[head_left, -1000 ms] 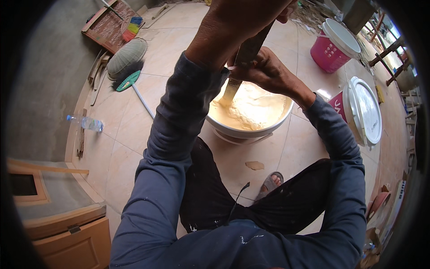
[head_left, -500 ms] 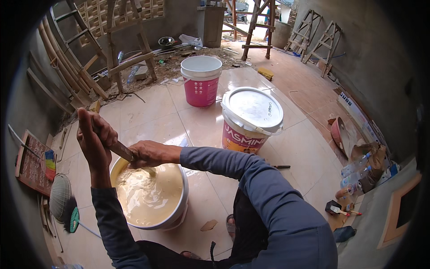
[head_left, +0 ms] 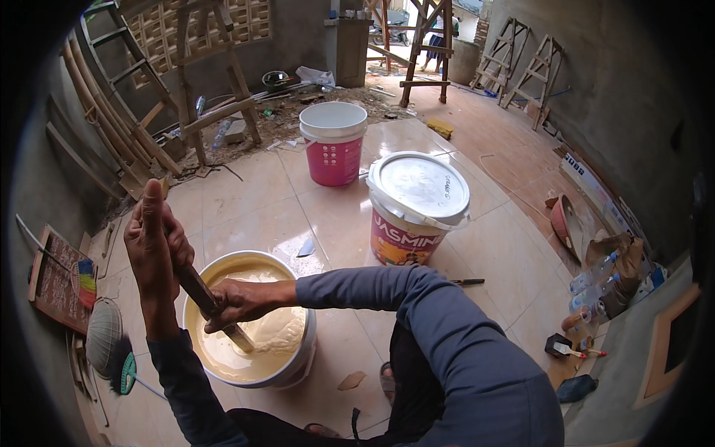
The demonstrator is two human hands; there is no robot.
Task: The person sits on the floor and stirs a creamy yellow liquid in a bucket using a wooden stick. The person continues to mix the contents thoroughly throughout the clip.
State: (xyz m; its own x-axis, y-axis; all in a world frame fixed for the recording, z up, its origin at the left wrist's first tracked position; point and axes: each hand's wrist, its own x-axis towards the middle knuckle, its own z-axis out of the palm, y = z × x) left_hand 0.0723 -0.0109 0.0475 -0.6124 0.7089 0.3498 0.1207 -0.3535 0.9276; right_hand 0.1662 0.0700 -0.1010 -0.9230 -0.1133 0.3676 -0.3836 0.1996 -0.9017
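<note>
A white bucket of cream-coloured paint stands on the tiles in front of me. A flat wooden stick slants down into it, its lower end sunk in the paint. My left hand is closed round the upper part of the stick, with the thumb pointing up. Lower down, over the bucket, my right hand grips the same stick. Thick ripples mark the paint's surface beside the stick.
Beyond stand a lidded paint bucket and a pink, uncovered bucket. A broom and a woven hat lie at left. Plastic bottles and paintbrushes lie at right. Wooden trestles stand farther back.
The stick's lower end has moved nearer to me through the paint, and the stick slopes more steeply. My right hand has come down with it; both hands keep their hold.
</note>
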